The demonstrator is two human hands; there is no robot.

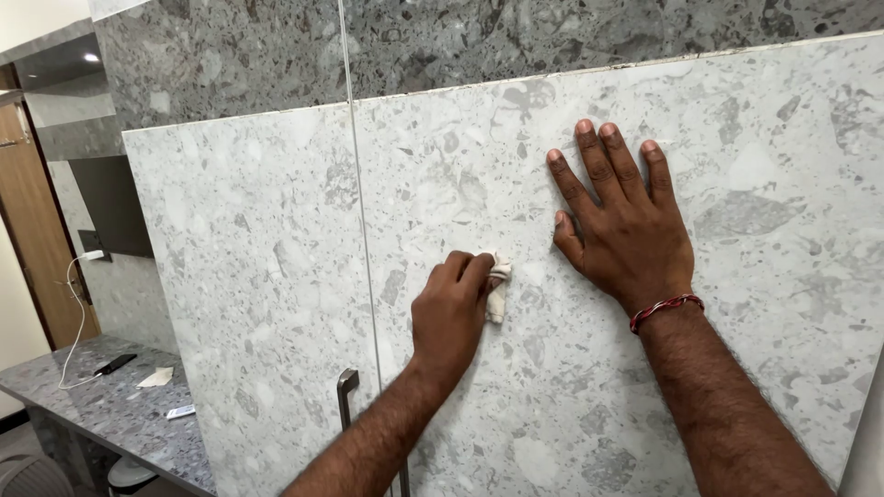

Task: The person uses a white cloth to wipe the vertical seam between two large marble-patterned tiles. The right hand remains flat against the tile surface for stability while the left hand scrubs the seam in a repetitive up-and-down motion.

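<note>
Pressing a small white cloth [498,287] against the pale speckled stone panel [258,276], the left hand [449,317] has its grip closed on the wad, whose long axis runs roughly vertical, just right of the fingertips. Farther right, near but apart from the cloth, the right hand [622,221] lies flat on the panel, fingers spread, holding nothing. A metal handle [346,391] sits below left.

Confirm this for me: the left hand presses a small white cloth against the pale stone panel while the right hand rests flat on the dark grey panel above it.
Not quite. In the head view the right hand lies flat on the same pale stone panel, not the dark grey panel above. The left hand does press the small white cloth against that pale panel.
</note>
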